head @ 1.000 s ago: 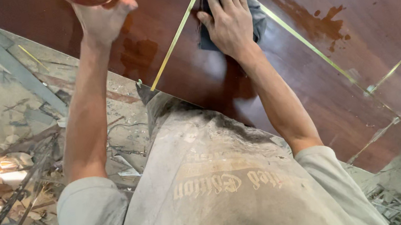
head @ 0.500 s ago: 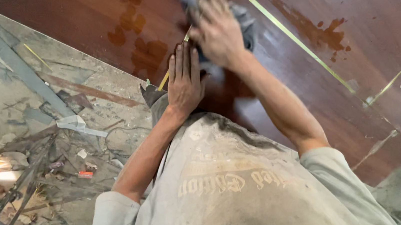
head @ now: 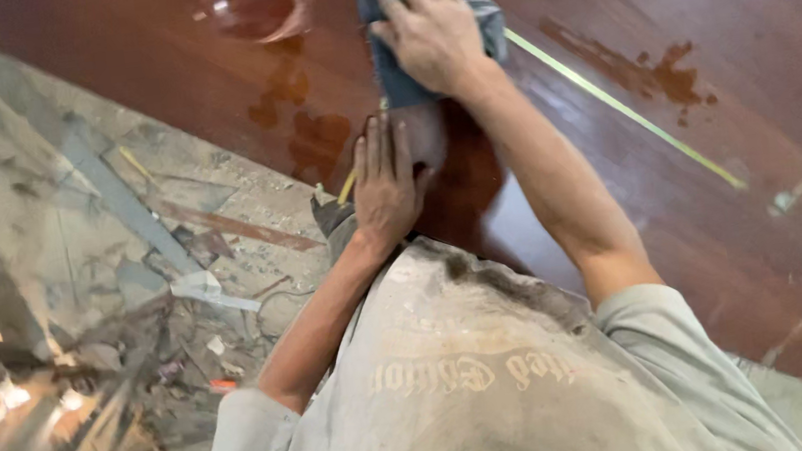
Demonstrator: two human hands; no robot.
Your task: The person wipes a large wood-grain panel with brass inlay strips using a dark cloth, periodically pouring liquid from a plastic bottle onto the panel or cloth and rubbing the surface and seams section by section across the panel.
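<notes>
Fingers of the right hand press a blue-grey rag at twelve o'clock; left hand fingers lie flat, spread narrowly, on the red-brown panel.

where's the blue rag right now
In the head view, top centre: the blue rag lies on the glossy red-brown panel under the right hand, just above the left hand.
</notes>
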